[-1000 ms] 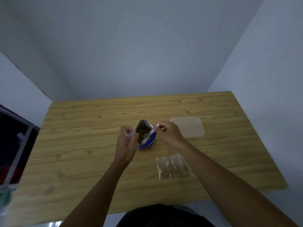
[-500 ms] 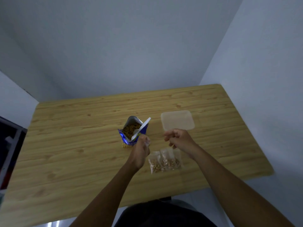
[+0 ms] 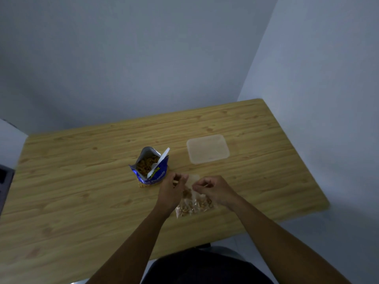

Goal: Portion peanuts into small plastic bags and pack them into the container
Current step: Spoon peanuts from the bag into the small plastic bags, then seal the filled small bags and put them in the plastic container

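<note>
At a wooden table [image 3: 82,181], the blue peanut pouch [image 3: 158,175] stands open, its torn top splayed. Peanuts [image 3: 146,164] show inside and a white scoop [image 3: 163,159] leans out of its mouth. Just right of the pouch and nearer me, my left hand [image 3: 171,191] and right hand [image 3: 216,189] each pinch the top of a small plastic bag [image 3: 193,179] with curled fingers. The bag hangs between them, a clump of peanuts at its bottom. Nearer me than the pouch, filled bags [image 3: 184,209] lie flat on the wood, touching, partly under my right hand. The translucent container [image 3: 208,148] sits to the pouch's right, well apart from my hands; its contents I cannot make out.
</note>
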`<control>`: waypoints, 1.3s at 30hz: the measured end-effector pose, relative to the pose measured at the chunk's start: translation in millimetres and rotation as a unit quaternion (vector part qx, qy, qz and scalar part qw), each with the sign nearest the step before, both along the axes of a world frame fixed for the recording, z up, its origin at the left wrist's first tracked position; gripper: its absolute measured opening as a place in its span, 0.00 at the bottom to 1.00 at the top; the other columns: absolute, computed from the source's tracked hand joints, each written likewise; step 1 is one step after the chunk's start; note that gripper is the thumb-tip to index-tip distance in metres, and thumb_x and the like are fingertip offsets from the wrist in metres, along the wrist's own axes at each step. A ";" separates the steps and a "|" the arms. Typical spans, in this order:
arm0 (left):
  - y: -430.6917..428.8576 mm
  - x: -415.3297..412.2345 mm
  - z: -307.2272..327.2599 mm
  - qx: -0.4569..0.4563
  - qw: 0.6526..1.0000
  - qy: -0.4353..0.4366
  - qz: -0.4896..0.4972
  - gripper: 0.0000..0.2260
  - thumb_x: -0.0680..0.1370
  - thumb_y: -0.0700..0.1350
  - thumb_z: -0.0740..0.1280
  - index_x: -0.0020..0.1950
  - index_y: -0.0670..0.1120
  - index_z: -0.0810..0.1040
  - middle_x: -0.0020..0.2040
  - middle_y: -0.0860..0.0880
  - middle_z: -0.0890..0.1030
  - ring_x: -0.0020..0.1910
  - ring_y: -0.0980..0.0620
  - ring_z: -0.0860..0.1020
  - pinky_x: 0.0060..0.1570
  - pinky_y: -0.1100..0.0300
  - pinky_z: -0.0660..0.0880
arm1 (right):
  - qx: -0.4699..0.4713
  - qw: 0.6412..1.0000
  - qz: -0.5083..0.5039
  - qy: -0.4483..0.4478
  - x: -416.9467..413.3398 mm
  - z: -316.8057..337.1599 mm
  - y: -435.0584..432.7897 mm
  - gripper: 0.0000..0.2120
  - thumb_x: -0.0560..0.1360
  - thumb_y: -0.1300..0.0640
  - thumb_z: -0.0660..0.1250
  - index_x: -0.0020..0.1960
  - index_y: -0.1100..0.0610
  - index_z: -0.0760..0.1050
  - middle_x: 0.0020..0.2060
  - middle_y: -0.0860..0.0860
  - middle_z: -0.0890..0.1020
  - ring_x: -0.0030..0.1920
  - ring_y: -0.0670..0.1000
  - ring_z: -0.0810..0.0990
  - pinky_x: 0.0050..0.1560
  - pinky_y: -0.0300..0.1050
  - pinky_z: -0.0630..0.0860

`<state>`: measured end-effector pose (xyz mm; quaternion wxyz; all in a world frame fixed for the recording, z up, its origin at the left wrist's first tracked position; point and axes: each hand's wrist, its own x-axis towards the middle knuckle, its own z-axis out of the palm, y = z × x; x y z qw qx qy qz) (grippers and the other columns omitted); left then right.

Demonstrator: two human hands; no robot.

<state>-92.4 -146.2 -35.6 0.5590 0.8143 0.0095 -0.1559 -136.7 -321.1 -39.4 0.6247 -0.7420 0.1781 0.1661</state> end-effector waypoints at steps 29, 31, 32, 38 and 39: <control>42.6 -11.4 -30.0 0.088 0.985 0.112 0.093 0.06 0.75 0.40 0.68 0.49 0.50 0.82 0.41 0.49 0.85 0.44 0.49 0.83 0.50 0.52 0.80 | -0.319 0.942 -0.079 -0.060 -2.8 -39.1 -16.9 0.14 0.73 0.58 0.69 0.59 0.56 0.79 0.51 0.52 0.81 0.53 0.55 0.80 0.53 0.47 0.77; 61.8 -7.4 -29.9 0.134 0.979 0.088 0.127 0.07 0.76 0.41 0.66 0.51 0.49 0.81 0.45 0.50 0.83 0.49 0.47 0.81 0.52 0.53 0.77 | -0.285 0.948 -0.085 -0.115 11.8 -21.9 3.5 0.11 0.75 0.57 0.69 0.57 0.56 0.81 0.47 0.51 0.82 0.46 0.51 0.81 0.50 0.49 0.80; 70.7 -4.6 -28.4 0.149 0.975 0.072 0.146 0.08 0.77 0.42 0.64 0.54 0.47 0.80 0.47 0.49 0.82 0.51 0.46 0.80 0.53 0.53 0.75 | -0.259 0.954 -0.082 -0.129 20.9 -10.5 14.8 0.11 0.75 0.56 0.69 0.57 0.55 0.81 0.46 0.49 0.83 0.43 0.48 0.81 0.48 0.49 0.81; 113.4 24.6 -14.4 0.139 0.976 -0.074 0.147 0.20 0.80 0.38 0.61 0.72 0.40 0.66 0.67 0.42 0.73 0.63 0.45 0.74 0.62 0.48 0.72 | -0.184 0.965 -0.035 -0.185 79.9 39.2 72.0 0.18 0.76 0.49 0.72 0.63 0.54 0.79 0.45 0.48 0.82 0.40 0.43 0.79 0.43 0.38 0.78; 118.6 29.5 -11.1 0.140 0.978 -0.090 0.122 0.21 0.81 0.38 0.60 0.74 0.41 0.65 0.69 0.43 0.72 0.65 0.46 0.72 0.63 0.48 0.72 | -0.194 0.963 -0.024 -0.184 88.4 41.6 77.2 0.18 0.76 0.48 0.73 0.62 0.55 0.79 0.46 0.48 0.82 0.41 0.45 0.80 0.44 0.39 0.78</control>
